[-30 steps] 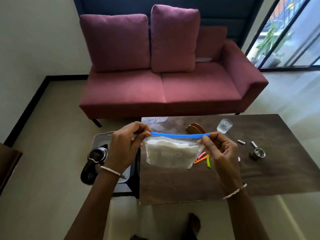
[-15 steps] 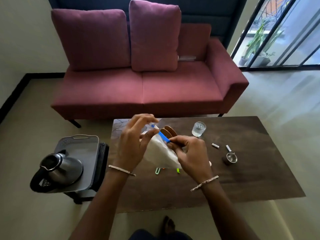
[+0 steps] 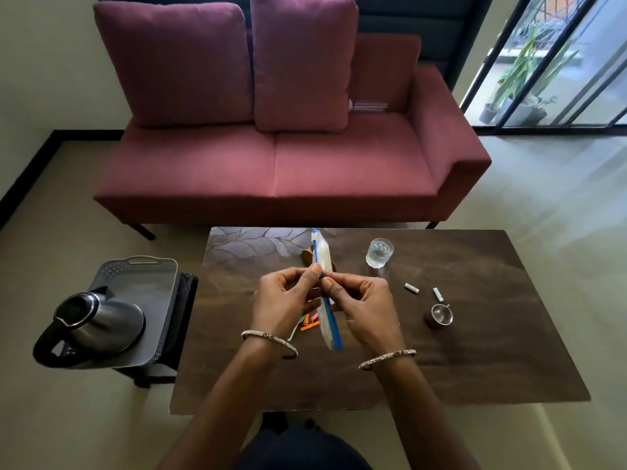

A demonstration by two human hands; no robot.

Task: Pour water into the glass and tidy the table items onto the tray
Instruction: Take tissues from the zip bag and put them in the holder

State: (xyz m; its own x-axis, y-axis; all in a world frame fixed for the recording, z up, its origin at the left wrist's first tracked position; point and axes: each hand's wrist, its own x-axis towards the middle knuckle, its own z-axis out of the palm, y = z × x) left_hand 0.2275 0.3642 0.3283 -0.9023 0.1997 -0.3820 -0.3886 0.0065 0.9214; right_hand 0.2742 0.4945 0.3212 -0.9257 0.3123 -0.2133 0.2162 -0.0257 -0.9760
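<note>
we hold the zip bag edge-on above the table, our left hand and right hand both pinching its blue seal with curled fingers. the glass stands on the table further right; the tray, bearing the kettle, sits off to the left.

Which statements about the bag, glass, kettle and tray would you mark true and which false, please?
The left hand and the right hand both pinch the blue strip of the bag: true.
The glass lies tipped over: false, it stands upright on the table.
The kettle stands on the tray: true.
The metal cup is on the tray: false, it is on the table.
</note>
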